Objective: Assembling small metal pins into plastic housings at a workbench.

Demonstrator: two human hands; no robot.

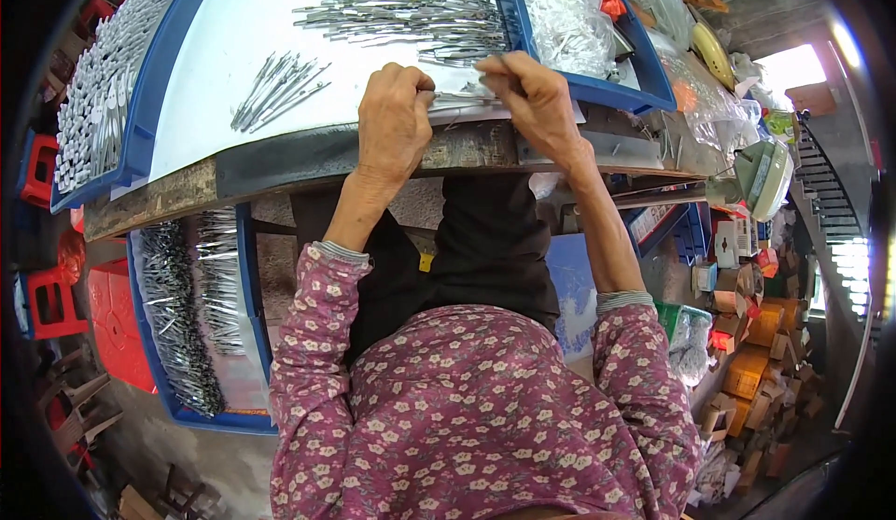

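Note:
My left hand (394,119) is closed, fingers curled and thumb pressed against them, above the front edge of the table. To its right my right hand (537,102) makes a pinch. Whatever either hand grips is too small or hidden to make out. Between and just below the fingertips lie a few slim silvery metal pieces (464,102) on the white table covering. A large heap of similar slim metal pieces (401,11) spreads beyond my hands. A smaller fanned bunch of metal pieces (280,91) lies to the left of my left hand.
A blue tray (145,137) of packed slim pieces stands at the left, and another blue tray (616,98) holds clear plastic bags (565,21) at the right. Below the wooden table edge (177,182) sits a lower blue tray (264,361). Cardboard boxes (747,371) crowd the right-hand floor.

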